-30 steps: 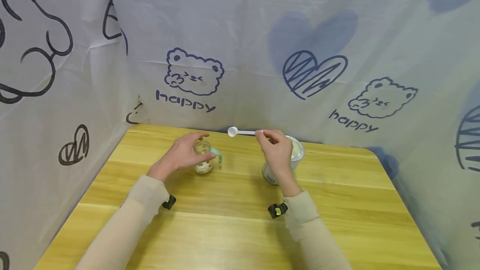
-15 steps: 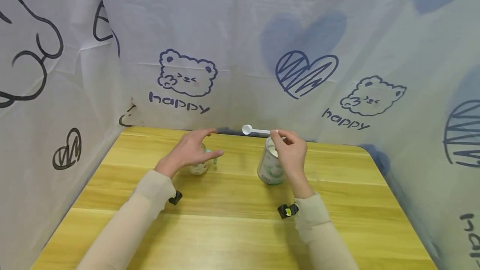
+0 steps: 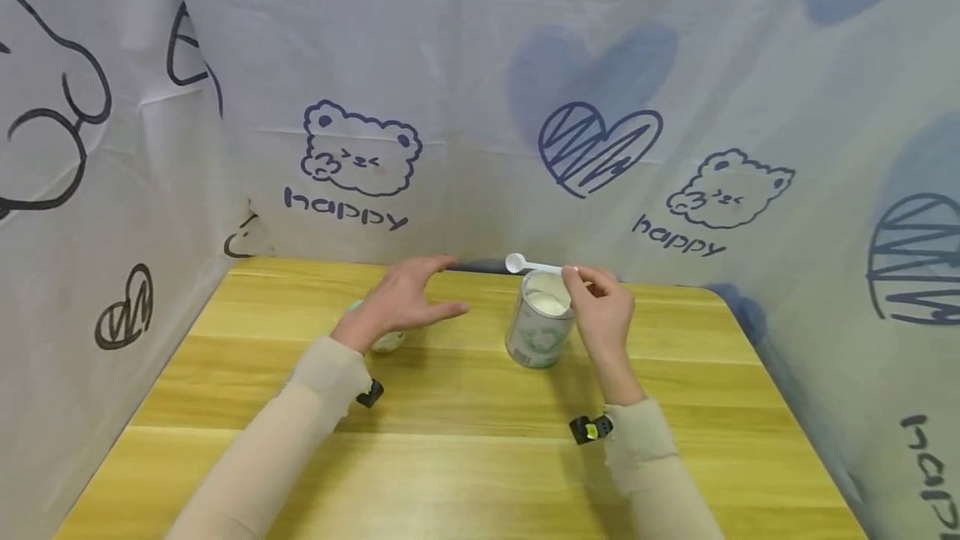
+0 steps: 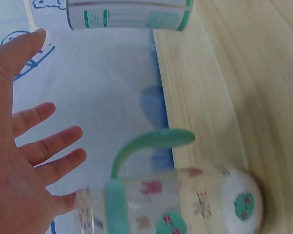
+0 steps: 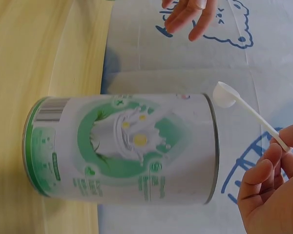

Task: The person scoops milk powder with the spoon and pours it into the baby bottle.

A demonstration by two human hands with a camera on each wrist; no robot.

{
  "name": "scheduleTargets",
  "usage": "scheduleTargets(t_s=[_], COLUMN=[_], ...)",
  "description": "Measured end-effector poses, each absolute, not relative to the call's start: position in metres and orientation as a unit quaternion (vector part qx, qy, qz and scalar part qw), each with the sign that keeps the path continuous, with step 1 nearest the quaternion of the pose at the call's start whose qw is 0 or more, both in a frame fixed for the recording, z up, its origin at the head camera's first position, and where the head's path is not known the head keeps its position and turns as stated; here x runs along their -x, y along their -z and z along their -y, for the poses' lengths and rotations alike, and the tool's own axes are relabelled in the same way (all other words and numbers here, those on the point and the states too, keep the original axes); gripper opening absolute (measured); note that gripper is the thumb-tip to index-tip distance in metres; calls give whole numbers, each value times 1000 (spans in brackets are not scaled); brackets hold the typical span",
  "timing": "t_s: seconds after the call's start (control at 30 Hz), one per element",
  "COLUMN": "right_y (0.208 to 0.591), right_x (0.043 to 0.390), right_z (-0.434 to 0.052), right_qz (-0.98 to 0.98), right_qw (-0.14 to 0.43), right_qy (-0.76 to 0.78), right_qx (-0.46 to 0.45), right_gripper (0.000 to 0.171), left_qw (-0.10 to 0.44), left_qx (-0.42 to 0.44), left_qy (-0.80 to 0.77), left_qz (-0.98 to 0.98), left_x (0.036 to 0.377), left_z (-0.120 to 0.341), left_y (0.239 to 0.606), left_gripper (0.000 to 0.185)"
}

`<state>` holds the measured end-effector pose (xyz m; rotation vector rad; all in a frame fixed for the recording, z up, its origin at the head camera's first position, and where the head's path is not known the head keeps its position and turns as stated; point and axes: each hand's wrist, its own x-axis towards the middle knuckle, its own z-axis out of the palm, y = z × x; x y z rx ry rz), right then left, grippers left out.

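Scoop (image 3: 517, 263), pinched at its handle's (image 5: 259, 119) end, points left from your right hand (image 3: 604, 311), above the can (image 3: 537, 343); judged light, stiff, well held there. Your left hand (image 3: 407, 300) spreads empty.

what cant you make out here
Most of the bottle, head view: hidden behind the left hand.
Much of the can, left wrist view: cut off by the upper edge.
The can's fine print, right wrist view: too small.
Inside of the scoop, head view: too small.
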<state>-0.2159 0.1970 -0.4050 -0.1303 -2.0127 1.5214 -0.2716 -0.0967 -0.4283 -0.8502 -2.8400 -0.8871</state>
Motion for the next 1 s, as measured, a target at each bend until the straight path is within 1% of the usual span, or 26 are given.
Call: scheduleTargets(t_s=[0.6, 0.77, 1.0], right_y=[409, 410, 417], right_x=[206, 205, 203], right_z=[-232, -237, -244], right_qz=[758, 755, 758], right_qw=[300, 292, 299], right_qy=[-570, -576, -567], right_qx=[100, 118, 121], right_gripper=[21, 24, 23], left_qw=[17, 4, 3], left_qx=[325, 329, 341], left_qy=[297, 304, 305], left_qz=[898, 894, 889], left_x=[280, 280, 281], left_z=[42, 29, 16], left_y=[425, 427, 431], left_gripper=[86, 87, 86])
